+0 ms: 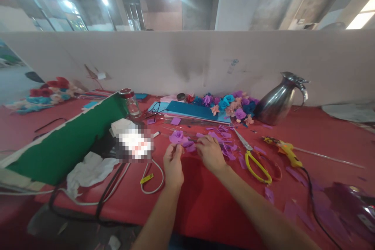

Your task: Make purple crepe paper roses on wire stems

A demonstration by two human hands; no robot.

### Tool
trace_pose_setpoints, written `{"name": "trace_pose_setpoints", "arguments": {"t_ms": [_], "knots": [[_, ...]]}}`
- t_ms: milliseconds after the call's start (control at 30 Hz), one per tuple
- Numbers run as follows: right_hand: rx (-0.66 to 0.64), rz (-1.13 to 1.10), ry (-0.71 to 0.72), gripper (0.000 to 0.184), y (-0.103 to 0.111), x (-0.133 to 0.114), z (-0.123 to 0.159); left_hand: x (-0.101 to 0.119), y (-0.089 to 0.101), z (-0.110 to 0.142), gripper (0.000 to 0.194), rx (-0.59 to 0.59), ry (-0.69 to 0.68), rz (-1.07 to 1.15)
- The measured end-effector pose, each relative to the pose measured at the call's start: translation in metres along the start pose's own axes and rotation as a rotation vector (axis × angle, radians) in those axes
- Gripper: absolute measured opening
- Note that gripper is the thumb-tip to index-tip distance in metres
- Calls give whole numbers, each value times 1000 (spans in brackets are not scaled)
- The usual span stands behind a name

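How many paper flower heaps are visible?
2: a red, blue and peach heap, far left; a purple, blue and peach heap by the silver metal pitcher. Others may be hidden.

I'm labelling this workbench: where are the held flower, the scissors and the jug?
Held flower [176,137], head view: on its purple petals.
Scissors [247,147], head view: on the blade near the handles.
Jug [274,102], head view: on its shiny body.

2 hands [175,164] [211,153] and 1 purple flower [177,137] are seen at centre. 2 flower heaps [52,94] [232,104] are counted, 1 at upper left. At right, 1 jug [274,100], 1 glue gun [289,154] and 1 pair of scissors [248,148] are shown.
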State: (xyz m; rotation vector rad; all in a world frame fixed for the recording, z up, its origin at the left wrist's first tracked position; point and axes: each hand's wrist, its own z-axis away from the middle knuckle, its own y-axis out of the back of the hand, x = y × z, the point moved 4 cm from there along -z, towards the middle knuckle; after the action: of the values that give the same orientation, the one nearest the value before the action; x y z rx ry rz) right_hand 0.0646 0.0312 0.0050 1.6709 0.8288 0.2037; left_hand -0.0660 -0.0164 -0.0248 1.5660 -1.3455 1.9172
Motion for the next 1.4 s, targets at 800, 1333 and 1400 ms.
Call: {"name": "trace_pose_setpoints", "arguments": {"t_ms": [800, 1333, 1400], "knots": [[237, -1609, -597, 25, -13, 46, 25, -9, -31, -11, 29, -206, 267, -348], [262, -1728, -638, 23, -16, 44, 29, -13, -46, 5, 12, -478, 290, -469], [259, -1742, -648, 24, -15, 43, 30, -12, -46, 7, 9, -454, 309, -470]]}}
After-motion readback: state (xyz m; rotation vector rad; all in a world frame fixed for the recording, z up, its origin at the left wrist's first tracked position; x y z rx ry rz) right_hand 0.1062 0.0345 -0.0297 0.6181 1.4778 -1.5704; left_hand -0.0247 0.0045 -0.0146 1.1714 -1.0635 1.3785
